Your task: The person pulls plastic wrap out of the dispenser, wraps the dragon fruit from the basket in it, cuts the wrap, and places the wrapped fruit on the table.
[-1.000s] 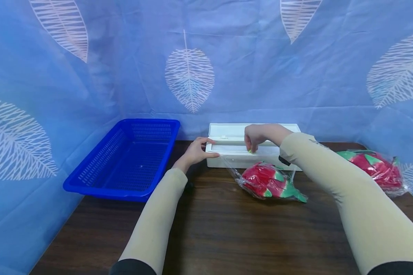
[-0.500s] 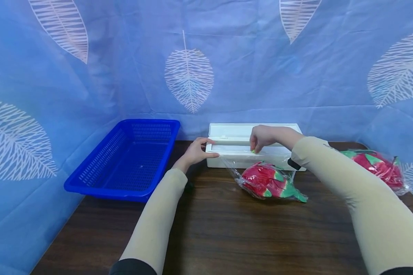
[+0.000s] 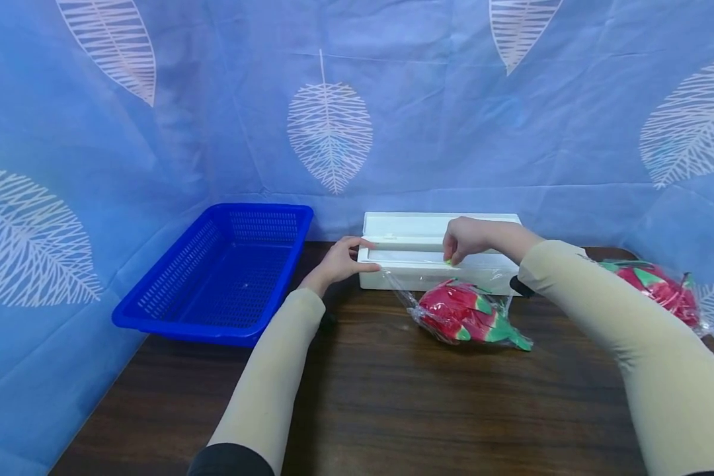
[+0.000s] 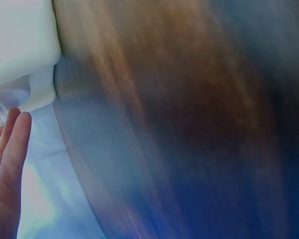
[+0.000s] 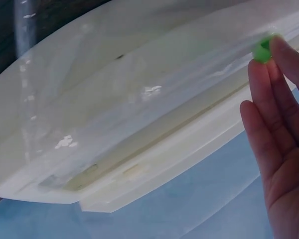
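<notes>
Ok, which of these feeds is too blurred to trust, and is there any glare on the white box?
Head view: sharp and evenly lit, though wide-angle bending curves the backdrop. Left wrist view: heavily smeared, only the left hand and a corner of the white box read clearly. Right wrist view: the white box is close and a little soft, with small bright glints on the film; the green slider at the right hand is blurred.

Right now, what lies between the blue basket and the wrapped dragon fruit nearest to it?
In the head view, the left hand at the white dispenser's left end, and bare table lie between blue basket and wrapped dragon fruit.
</notes>
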Demonstrator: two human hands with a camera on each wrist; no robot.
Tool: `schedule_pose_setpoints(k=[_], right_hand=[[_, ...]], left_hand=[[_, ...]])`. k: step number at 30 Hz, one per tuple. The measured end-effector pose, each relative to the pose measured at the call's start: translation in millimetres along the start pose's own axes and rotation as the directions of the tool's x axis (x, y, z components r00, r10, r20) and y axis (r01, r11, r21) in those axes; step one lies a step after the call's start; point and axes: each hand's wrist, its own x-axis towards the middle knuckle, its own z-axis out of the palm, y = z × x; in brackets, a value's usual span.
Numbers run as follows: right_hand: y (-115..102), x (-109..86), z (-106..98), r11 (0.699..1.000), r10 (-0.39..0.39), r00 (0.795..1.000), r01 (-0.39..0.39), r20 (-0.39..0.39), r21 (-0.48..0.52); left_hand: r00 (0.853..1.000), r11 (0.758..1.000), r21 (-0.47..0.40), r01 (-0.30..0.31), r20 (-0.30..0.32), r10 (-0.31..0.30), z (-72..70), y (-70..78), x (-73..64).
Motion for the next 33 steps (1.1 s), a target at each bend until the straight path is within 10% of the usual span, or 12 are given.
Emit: schedule_pose_setpoints(k=[33], right_hand=[[49, -55.9, 4, 0.999, 0.023, 0.997, -0.021, -0.068, 0.038]], left_hand=[[1.000, 1.000, 0.012, -0.025, 0.018, 0.024, -0.6, 0.9, -0.7]])
